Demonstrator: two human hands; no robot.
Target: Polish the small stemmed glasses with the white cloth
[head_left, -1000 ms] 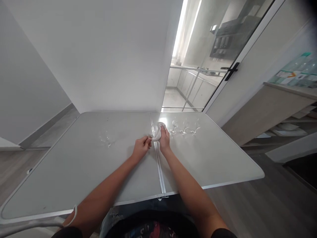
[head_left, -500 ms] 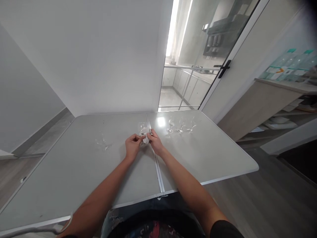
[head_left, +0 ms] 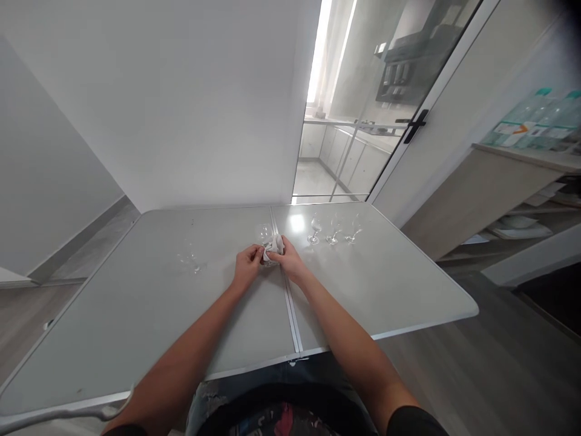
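Over the seam of the table, a clear stemmed glass (head_left: 263, 231) is between my two hands, its bowl toward the far side. My left hand (head_left: 247, 266) is closed, fingertips pinching the glass low down near its stem. A crumpled white cloth (head_left: 274, 244), perhaps a tissue, is bunched in my right hand (head_left: 290, 260) and pressed against the glass. The fingers and cloth hide much of the stem and foot.
Three stemmed glasses, the nearest (head_left: 313, 230) to my right hand, stand in a row at the right. More clear glassware (head_left: 193, 261), faint, is at the left on the grey table (head_left: 181, 327). Plastic bottles (head_left: 521, 124) top a shelf beyond the door.
The white cloth has shifted and shows more, bunched higher in my right hand. Both hands stay at the glass with slight finger movement. The view has shifted a little.
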